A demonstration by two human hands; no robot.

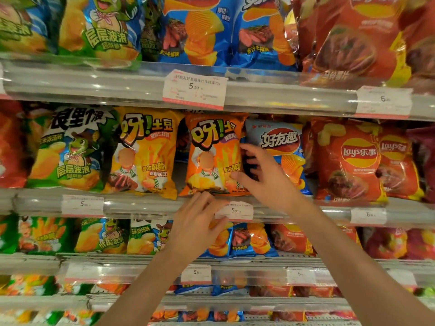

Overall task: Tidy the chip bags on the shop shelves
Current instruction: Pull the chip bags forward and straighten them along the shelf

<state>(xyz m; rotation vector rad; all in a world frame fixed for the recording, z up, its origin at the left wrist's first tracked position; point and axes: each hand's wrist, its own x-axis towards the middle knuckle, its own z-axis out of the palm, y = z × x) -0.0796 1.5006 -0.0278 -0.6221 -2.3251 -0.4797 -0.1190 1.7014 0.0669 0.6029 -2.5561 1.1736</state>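
We had one wide-angle view, worn on the head, facing the shelf rail (141,90) head-on and tilting slightly down. It sat close, within arm's reach, with straight shelf lines bowing toward the frame edges.

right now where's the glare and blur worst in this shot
Head view: glare streaks the clear shelf rail and the glossy blue bags up top; the edges bow from the wide lens; the lowest shelves go soft, while the orange bag is sharp.
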